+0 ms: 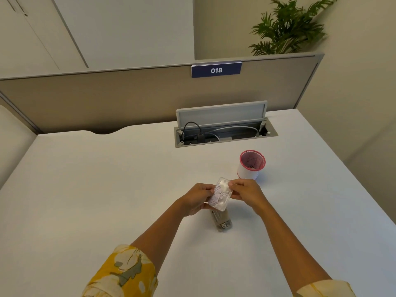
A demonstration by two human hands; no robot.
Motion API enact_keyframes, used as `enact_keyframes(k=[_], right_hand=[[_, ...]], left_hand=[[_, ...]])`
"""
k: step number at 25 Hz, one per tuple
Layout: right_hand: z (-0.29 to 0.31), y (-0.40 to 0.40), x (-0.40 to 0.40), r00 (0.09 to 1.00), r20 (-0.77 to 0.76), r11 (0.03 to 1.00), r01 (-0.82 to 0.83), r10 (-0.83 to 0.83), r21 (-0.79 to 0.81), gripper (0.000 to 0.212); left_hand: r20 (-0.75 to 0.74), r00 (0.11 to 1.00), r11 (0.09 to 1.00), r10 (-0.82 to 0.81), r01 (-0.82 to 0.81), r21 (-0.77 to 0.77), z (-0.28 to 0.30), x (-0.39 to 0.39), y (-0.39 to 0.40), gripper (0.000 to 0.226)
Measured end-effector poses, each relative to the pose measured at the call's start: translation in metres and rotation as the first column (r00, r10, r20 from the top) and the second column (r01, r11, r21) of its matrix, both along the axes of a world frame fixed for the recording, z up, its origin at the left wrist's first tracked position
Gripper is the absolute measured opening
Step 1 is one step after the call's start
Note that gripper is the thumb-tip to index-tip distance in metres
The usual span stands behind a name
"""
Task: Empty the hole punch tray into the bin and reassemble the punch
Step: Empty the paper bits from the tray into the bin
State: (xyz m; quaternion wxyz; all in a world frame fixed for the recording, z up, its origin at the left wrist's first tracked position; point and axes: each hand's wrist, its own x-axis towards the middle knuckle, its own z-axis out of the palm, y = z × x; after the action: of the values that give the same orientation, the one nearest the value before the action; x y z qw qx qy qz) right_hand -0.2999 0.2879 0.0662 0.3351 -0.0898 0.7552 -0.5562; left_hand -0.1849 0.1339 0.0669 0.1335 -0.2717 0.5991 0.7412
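Observation:
A clear plastic punch tray (pixel 220 195) full of white paper dots is held just above the white desk (pixel 107 189), tilted with its open side toward me. My left hand (pixel 198 198) grips its left edge and my right hand (pixel 246 190) pinches its upper right edge. Directly below the tray, the grey metal hole punch body (pixel 222 221) lies on the desk, partly hidden by the tray and my left hand. A small white bin with a pink rim (pixel 251 165) stands upright on the desk, just beyond and to the right of my right hand.
An open cable box (pixel 225 131) with its lid raised and cables inside sits in the desk at the back. A beige partition (pixel 128 99) with a blue "018" sign (pixel 216 70) closes the far edge. A plant (pixel 291 26) stands behind it.

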Motion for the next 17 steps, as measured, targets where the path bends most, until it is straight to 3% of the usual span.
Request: enact_keyframes(k=[3, 6, 7, 9, 12, 14, 17], right_hand=[[0.005, 0.015, -0.015, 0.997, 0.067, 0.999, 0.029, -0.027, -0.03, 0.027], [0.016, 0.031, -0.035, 0.975, 0.127, 0.972, 0.198, -0.182, -0.128, 0.025], [0.02, 0.035, -0.045, 0.957, 0.131, 0.95, 0.277, -0.259, -0.146, 0.026], [0.024, 0.043, -0.065, 0.911, 0.089, 0.901, 0.413, -0.404, -0.131, 0.028], [0.024, 0.048, -0.091, 0.818, 0.043, 0.812, 0.575, -0.574, -0.099, 0.031], [0.026, 0.047, -0.098, 0.791, -0.003, 0.787, 0.608, -0.612, -0.1, 0.032], [0.024, 0.039, -0.1, 0.769, -0.195, 0.786, 0.617, -0.609, -0.021, 0.03]], left_hand=[[-0.01, 1.0, 1.0, -0.012, 0.012, 0.014, 0.008, -0.019, 0.006, 0.032], [-0.044, 0.995, 0.996, 0.087, -0.085, 0.041, 0.012, -0.04, 0.013, 0.035], [-0.054, 0.992, 0.994, 0.111, -0.111, 0.004, 0.011, -0.046, 0.017, 0.041], [-0.078, 0.995, 0.967, 0.056, -0.074, -0.245, 0.008, -0.054, 0.024, 0.05], [-0.075, 0.985, 0.782, -0.154, 0.075, -0.619, 0.007, -0.065, 0.04, 0.058], [-0.073, 0.966, 0.697, -0.249, 0.126, -0.706, 0.007, -0.073, 0.049, 0.064], [-0.01, 0.946, 0.546, -0.323, 0.178, -0.819, 0.002, -0.081, 0.056, 0.073]])
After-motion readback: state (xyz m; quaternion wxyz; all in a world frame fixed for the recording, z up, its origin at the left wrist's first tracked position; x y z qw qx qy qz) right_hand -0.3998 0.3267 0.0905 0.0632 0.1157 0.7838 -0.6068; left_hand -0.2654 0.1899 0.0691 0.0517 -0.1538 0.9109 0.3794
